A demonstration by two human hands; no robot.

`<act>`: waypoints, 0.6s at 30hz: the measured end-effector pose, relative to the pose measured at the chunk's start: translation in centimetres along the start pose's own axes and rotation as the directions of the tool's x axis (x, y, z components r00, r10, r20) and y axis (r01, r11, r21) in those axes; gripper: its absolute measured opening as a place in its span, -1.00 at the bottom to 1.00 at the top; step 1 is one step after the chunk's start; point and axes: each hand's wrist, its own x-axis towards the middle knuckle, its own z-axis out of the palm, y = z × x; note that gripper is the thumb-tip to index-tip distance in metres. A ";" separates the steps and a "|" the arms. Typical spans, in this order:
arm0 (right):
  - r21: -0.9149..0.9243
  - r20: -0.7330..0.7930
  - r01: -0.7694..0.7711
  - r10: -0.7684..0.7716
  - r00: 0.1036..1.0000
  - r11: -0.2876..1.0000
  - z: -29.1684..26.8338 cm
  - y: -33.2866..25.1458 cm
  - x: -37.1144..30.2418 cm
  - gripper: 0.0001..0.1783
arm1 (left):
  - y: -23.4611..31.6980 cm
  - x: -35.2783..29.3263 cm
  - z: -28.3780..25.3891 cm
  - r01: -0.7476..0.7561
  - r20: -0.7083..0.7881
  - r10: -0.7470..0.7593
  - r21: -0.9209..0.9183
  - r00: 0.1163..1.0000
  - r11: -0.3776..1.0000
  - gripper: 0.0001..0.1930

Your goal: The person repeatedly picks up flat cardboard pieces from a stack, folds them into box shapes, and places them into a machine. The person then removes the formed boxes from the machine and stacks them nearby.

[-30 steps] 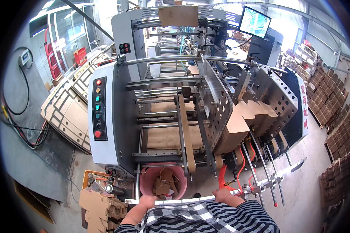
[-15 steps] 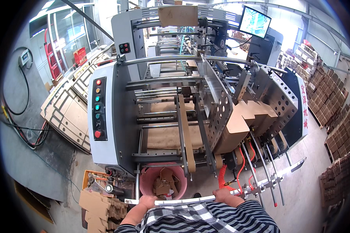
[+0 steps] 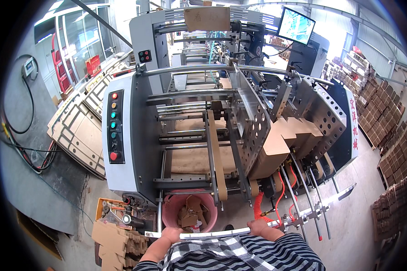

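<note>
Across the front of the machine runs a pale metal bar (image 3: pixel 215 234). My left hand (image 3: pixel 172 235) is closed over its left part, and my right hand (image 3: pixel 259 227) grips it farther right, near the coiled orange air hose (image 3: pixel 259 207). The undersides of both hands' fingers are partly hidden. Beyond the bar stands the large grey machine (image 3: pixel 122 171), with brown belts (image 3: pixel 217 158) and perforated metal side plates (image 3: pixel 257 128). Between the plates rests a stack of folded brown cardboard (image 3: pixel 276 147).
A pink bin (image 3: pixel 169 212) with cardboard scraps stands under the machine. Left of it are a tool box (image 3: pixel 105 203) and cut cardboard pieces (image 3: pixel 111 246). A control panel (image 3: pixel 116 126) faces me. Cardboard stacks (image 3: pixel 380 104) line the right side; metal rods (image 3: pixel 298 194) jut out front right.
Both hands stay in place on the bar. Far back inside the machine, a brown cardboard piece has shifted slightly.
</note>
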 end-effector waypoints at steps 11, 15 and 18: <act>0.003 -0.015 0.003 -0.003 1.000 1.000 -0.8 -0.4 -0.4 -0.50 | 0.0 -0.2 0.1 -0.007 -0.027 0.007 0.001 1.000 1.000 -0.52; -0.014 -0.007 0.007 -0.007 1.000 1.000 -0.1 0.0 0.0 -0.51 | -0.1 0.0 0.2 -0.016 -0.023 0.017 0.010 1.000 1.000 -0.53; -0.015 -0.017 0.009 -0.009 1.000 1.000 0.0 0.0 0.0 -0.51 | -0.2 0.0 0.4 -0.019 -0.031 0.019 0.014 0.999 1.000 -0.54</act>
